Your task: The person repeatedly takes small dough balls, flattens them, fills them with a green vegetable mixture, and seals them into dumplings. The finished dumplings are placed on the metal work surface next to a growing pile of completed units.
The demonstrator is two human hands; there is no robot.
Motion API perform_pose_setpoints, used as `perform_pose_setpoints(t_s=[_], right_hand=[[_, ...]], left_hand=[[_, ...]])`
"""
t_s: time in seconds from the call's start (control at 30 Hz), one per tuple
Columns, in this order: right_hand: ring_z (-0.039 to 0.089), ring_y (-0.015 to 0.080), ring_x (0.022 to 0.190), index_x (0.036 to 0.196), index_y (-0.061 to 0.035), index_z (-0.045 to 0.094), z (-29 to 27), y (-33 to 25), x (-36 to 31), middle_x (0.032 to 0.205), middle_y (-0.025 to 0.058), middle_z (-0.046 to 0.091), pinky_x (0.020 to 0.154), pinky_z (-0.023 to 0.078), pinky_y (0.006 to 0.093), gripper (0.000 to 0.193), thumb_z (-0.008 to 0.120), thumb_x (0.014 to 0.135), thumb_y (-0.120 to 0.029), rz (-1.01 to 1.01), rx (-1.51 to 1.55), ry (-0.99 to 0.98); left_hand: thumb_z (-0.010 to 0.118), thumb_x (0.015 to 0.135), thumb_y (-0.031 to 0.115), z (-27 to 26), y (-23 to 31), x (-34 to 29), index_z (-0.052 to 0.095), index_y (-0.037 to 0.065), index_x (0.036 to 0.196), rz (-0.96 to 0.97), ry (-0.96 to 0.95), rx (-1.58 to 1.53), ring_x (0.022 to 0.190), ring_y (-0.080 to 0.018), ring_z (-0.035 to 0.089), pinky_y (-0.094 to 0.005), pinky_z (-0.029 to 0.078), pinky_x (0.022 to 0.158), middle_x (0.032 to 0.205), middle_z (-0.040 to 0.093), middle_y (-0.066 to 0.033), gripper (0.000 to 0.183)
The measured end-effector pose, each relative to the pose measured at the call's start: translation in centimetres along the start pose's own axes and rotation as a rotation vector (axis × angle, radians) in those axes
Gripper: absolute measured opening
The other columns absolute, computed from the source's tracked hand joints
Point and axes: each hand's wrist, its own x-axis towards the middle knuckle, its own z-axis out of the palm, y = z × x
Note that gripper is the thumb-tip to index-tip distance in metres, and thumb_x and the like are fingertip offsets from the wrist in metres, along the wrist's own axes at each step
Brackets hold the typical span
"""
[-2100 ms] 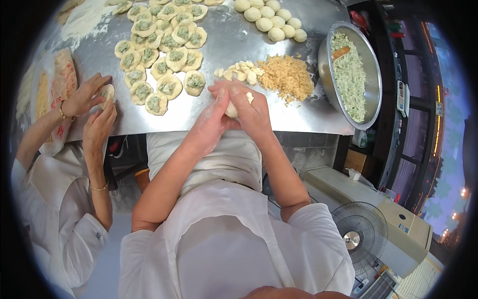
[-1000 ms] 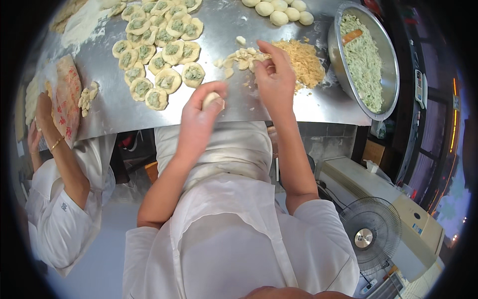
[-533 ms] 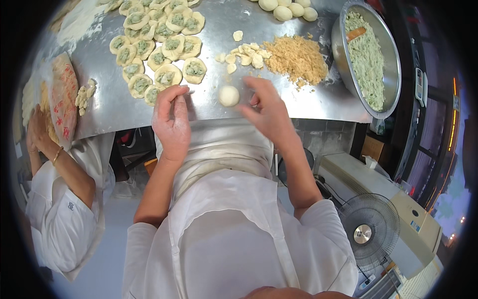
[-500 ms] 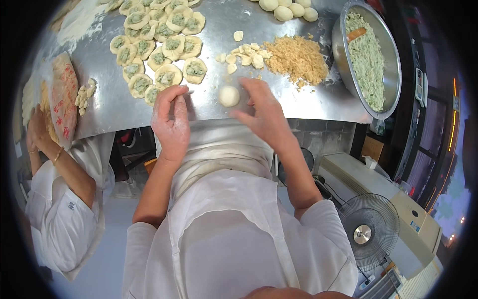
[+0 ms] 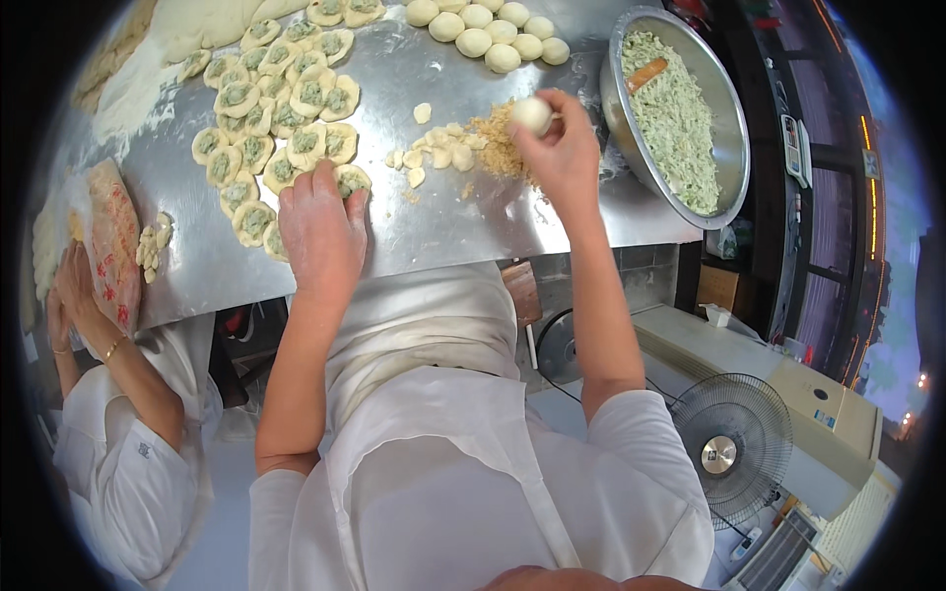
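In my right hand [image 5: 567,153] is a smooth white dough ball [image 5: 530,116], pinched between thumb and fingers above a crumbly tan mound [image 5: 493,133]. My left hand [image 5: 323,231] is over the near edge of a cluster of filled dough rounds [image 5: 305,94], its fingers stretched forward and the thumb apart. It hides part of that cluster; one round with green filling [image 5: 352,181] shows beside the thumb. Small pale dough pieces [image 5: 440,150] lie between my hands, left of the mound.
A steel bowl [image 5: 724,202] of chopped green filling, with an orange-brown handle in it, stands right. Several dough balls [image 5: 474,42] sit at the back. A co-worker's hands [image 5: 84,295] are by a patterned bag [image 5: 116,236] at left. A fan [image 5: 734,453] stands below right.
My right hand has picked the dough ball off the table and carried it away from me, over the tan mound. My left hand has moved onto the filled rounds. The view has shifted.
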Motion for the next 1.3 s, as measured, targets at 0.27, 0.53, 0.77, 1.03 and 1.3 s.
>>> perform_pose_setpoints(t_s=[0.27,0.53,0.77,1.03,1.3], right_hand=[[0.068,0.0371,0.097,0.116,0.0014,0.052,2.8,5.2,8.6,0.107,0.0211,0.068,0.085,0.054,0.0410,0.055,0.084,0.077,-0.021,-0.070,-0.292,0.108],[0.067,0.0375,0.098,0.122,-0.0013,0.063,-1.9,3.9,4.4,0.110,0.0201,0.069,0.086,0.054,0.0446,0.049,0.081,0.082,-0.024,-0.233,-0.313,0.070],[0.067,0.0353,0.090,0.117,-0.0046,0.067,-2.2,3.1,-3.1,0.110,0.0173,0.066,0.080,0.054,0.0439,0.035,0.076,0.084,-0.016,-0.020,-0.344,-0.061],[0.063,0.0069,0.074,0.110,0.0031,0.068,-2.3,5.0,-3.4,0.092,0.0048,0.069,0.067,0.053,0.0240,0.025,0.072,0.086,0.002,0.204,0.202,0.061],[0.065,0.0087,0.083,0.113,0.0064,0.065,-2.0,0.8,-4.7,0.102,0.0070,0.069,0.076,0.056,0.0218,0.027,0.072,0.088,0.006,0.224,0.775,0.034]], left_hand=[[0.081,0.082,0.013,0.7,-0.2,-0.5,0.060,0.002,0.113,0.099,0.064,-0.104,0.103,-0.0361,0.059,-0.0447,0.046,0.093,0.108,0.062,-0.0162,0.038],[0.056,0.106,0.022,-0.9,1.6,-2.1,0.054,0.001,0.128,-0.467,-0.309,-1.437,0.101,-0.0193,0.061,-0.0345,0.052,0.089,0.115,0.062,-0.0094,0.030],[0.048,0.110,0.028,1.7,3.2,-1.8,0.051,0.001,0.137,-0.720,-0.759,-2.131,0.112,-0.0255,0.062,-0.0387,0.054,0.098,0.127,0.060,-0.0151,0.038],[0.056,0.106,0.018,3.9,7.5,0.1,0.047,-0.002,0.143,-0.652,-0.899,-1.888,0.119,-0.0252,0.063,-0.0370,0.054,0.102,0.134,0.058,-0.0164,0.043],[0.050,0.110,0.025,5.3,12.2,2.5,0.051,-0.005,0.135,-0.709,-0.856,-2.006,0.118,-0.0201,0.061,-0.0360,0.052,0.102,0.129,0.059,-0.0120,0.039]])
